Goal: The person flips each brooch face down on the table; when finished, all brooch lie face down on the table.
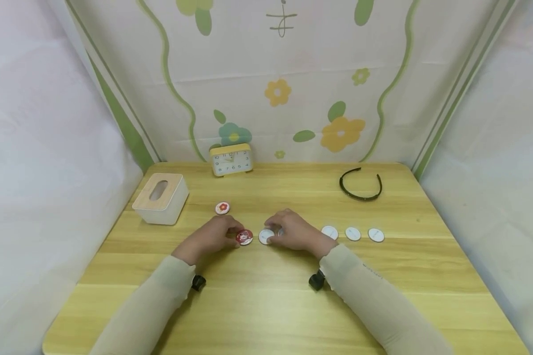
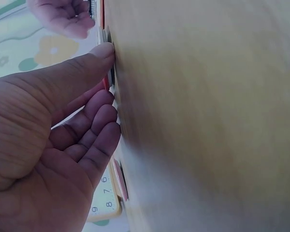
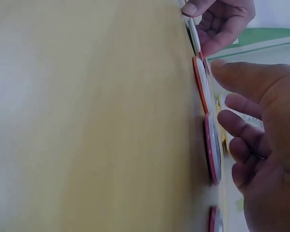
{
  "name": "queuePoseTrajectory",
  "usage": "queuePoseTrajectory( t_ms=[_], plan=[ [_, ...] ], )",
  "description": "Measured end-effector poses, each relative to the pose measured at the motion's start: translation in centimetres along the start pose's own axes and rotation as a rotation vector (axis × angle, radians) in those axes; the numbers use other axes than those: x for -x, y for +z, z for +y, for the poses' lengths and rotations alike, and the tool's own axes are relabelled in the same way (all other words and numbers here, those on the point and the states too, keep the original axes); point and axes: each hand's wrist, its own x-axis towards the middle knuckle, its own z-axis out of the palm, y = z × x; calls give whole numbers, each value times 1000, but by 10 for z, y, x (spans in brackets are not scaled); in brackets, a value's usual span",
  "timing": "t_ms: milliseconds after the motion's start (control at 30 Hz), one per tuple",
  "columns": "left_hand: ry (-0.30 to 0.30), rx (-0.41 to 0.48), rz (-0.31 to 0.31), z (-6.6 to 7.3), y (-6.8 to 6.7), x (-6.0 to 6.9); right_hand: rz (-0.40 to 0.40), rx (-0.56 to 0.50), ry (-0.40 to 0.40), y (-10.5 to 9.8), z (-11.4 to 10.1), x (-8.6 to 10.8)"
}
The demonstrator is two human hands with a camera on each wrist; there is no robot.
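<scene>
My left hand [image 1: 211,235] pinches the edges of a red, picture-printed round badge [image 1: 244,237] between thumb and fingers, flat at the table surface. Just right of it lies a white-faced round badge [image 1: 264,237]. My right hand [image 1: 295,230] hovers over that one, thumb and index finger by its edge; in the right wrist view the thumb [image 3: 237,77] looks slightly above it, and the other fingers are loosely curled. Another pale badge [image 1: 281,231] is partly hidden under the right hand. A flower-printed badge [image 1: 222,208] lies behind the left hand.
Three white-faced badges, the nearest [image 1: 329,232] close to my right wrist, lie in a row to the right. A tissue box [image 1: 160,212] stands left, a yellow alarm clock [image 1: 232,160] at the back, and a black headband [image 1: 361,197] lies back right on the wooden table [image 1: 266,305].
</scene>
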Motion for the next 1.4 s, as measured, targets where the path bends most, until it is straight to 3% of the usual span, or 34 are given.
queuePoseTrajectory(
  t_ms=[200, 367, 600, 800, 1200, 1400],
  plan=[
    [-9, 9, 9, 0, 2, 2, 26, 1, -56, 11, -12, -12],
    [16, 7, 11, 1, 2, 1, 23, 55, -96, 22, -24, -23],
    [-11, 21, -6, 1, 2, 0, 44, 164, -123, 30, -38, -29],
    [42, -8, -2, 0, -2, 5, 45, 201, -130, 28, -38, -27],
    [71, -62, 107, 4, -6, 7, 106, 141, -95, 23, -37, -24],
    [-1, 4, 89, 6, -5, 4, 129, 76, -86, 21, -41, -23]
  ],
)
